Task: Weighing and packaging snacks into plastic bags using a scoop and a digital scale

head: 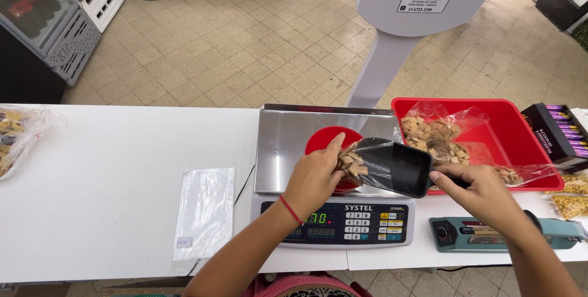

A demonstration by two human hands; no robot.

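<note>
On the far left edge of the white table (110, 211) lies a clear bag of snacks (15, 135). Further right, a flat empty bag (204, 208) lies near the scale (331, 168).

The left hand (315, 177) is over the scale's shiny plate. Its fingers are curled around the mouth of a small clear bag (361, 162) with tan cereal squares inside. Under that bag sits a red bowl (324, 141) on the scale.

The black scoop (407, 168) is tipped with its open end poking into the small bag. The right hand (484, 193) grips the scoop's handle, fingers closed round it.

Just behind the scoop is a red tub (527, 144), touching the scale's right side. A big open bag of cereal (438, 135) lies in the tub.

Near the right hand, on the table, is a teal bag sealer (551, 233). At the far right edge sit a dark box (560, 128) and some yellow snacks (572, 202).
</note>
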